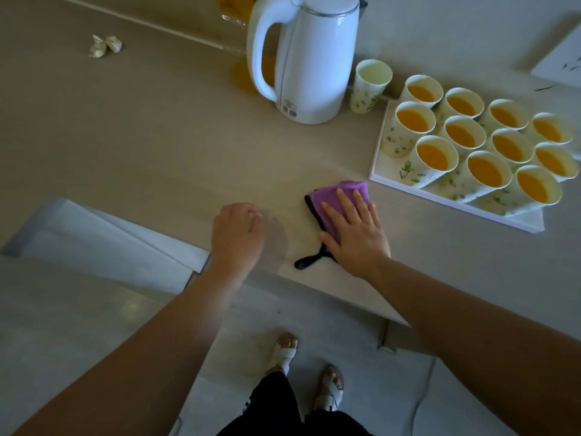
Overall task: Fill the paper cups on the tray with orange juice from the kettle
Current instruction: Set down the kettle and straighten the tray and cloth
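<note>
the right hand (355, 228) presses flat on a purple cloth (333, 196) at centre, the left hand (237, 231) hovers loosely curled and empty, the kettle (311, 58) stands at top centre, and filled cups (484, 171) sit on the tray (377, 171) at right.

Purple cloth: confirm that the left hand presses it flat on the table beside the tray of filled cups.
Wrong hand. The head view shows the right hand pressing the purple cloth flat on the table beside the tray of filled cups; the left hand lies off the cloth.
</note>
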